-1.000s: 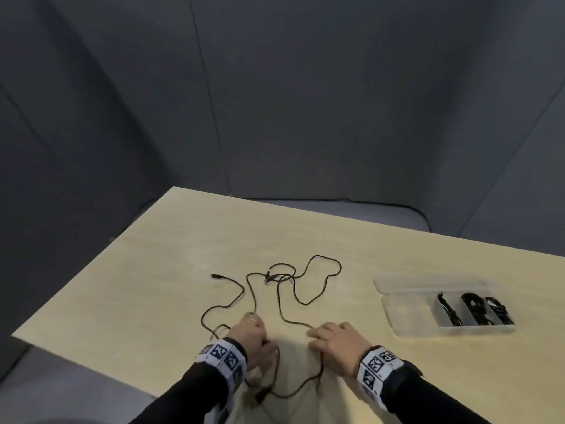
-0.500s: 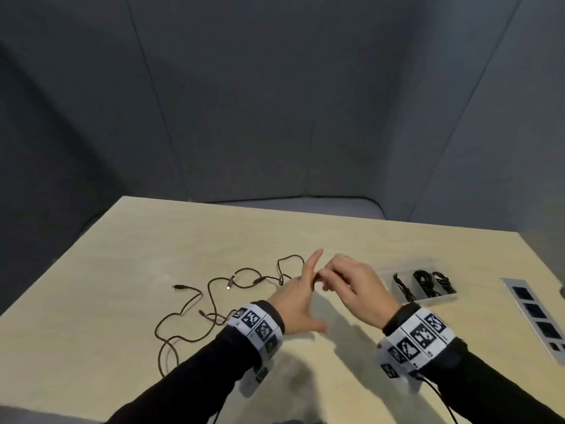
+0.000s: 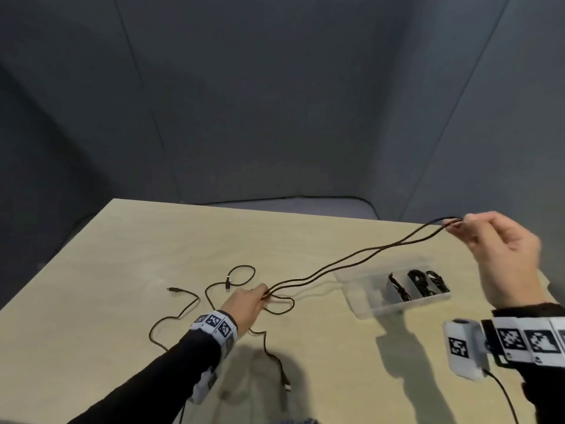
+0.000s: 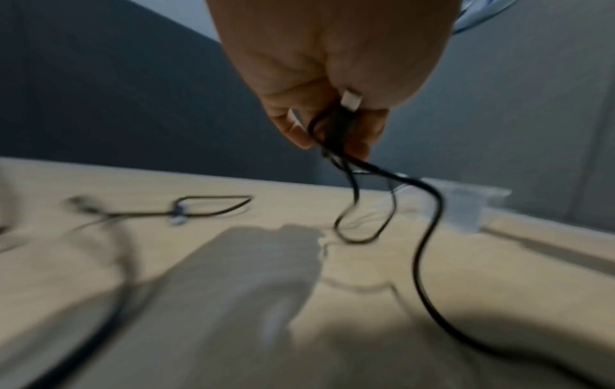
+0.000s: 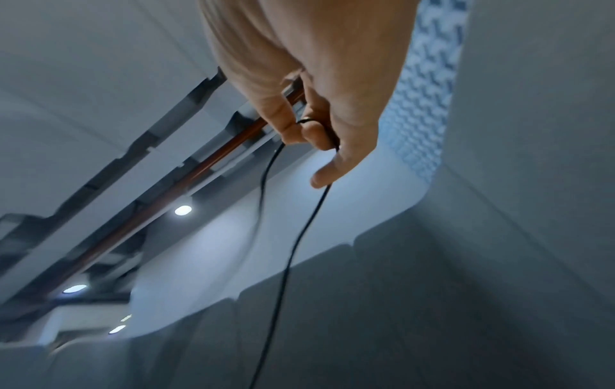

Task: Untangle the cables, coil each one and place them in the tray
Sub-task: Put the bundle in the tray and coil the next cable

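black cables [image 3: 351, 258] on a pale wood-grain bench [image 3: 122, 270]; clear tray [image 3: 360, 304]; black sleeves [image 3: 153, 381]; black-and-white checkered wristbands [image 3: 217, 324]; grey walls [image 3: 275, 102].

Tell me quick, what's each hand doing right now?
Left hand: closed, pinching the black cable low over the table.
Right hand: closed, pinching the same cable's doubled strands, raised.
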